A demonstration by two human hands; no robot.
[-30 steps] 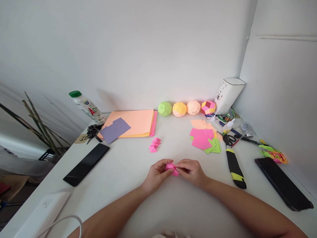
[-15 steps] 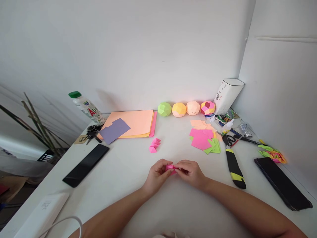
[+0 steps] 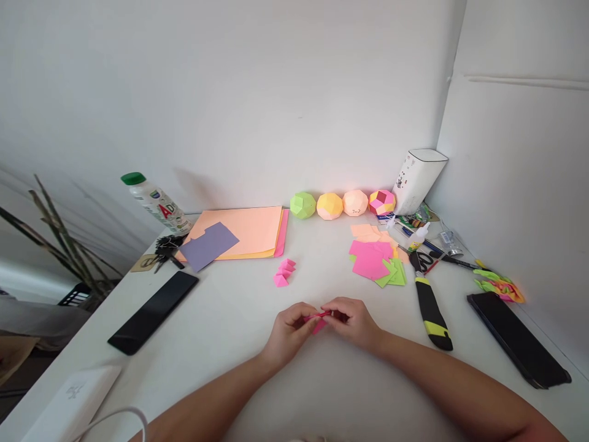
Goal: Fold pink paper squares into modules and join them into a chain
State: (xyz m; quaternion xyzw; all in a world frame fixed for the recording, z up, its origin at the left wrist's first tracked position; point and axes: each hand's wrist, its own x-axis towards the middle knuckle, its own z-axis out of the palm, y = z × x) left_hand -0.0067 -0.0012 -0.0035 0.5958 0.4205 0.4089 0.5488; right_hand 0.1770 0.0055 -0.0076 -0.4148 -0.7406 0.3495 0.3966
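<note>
Between the fingertips of both hands is a small piece of folded pink paper (image 3: 318, 327), partly hidden by the fingers. My left hand (image 3: 289, 334) pinches its left side, and my right hand (image 3: 353, 324) pinches the right side. Just beyond my left hand lie several small folded pink paper pieces (image 3: 284, 273) in a short row. Farther off to the right is a loose pile of pink paper squares (image 3: 370, 260), with green paper squares (image 3: 394, 273) partly under them and peach paper pieces (image 3: 367, 232) behind.
Paper polyhedra (image 3: 329, 206) line the wall beside a white container (image 3: 419, 182). Peach sheets (image 3: 255, 227), a purple paper (image 3: 210, 247), a bottle (image 3: 159, 205) and a black phone (image 3: 154, 312) lie left. A black-and-yellow cutter (image 3: 431, 313), a glue bottle (image 3: 418, 236) and a dark case (image 3: 518, 341) are right.
The pink paper has tilted between my fingers, showing a thin edge and a flap below. Both hands keep their pinch. The whole view has shifted slightly.
</note>
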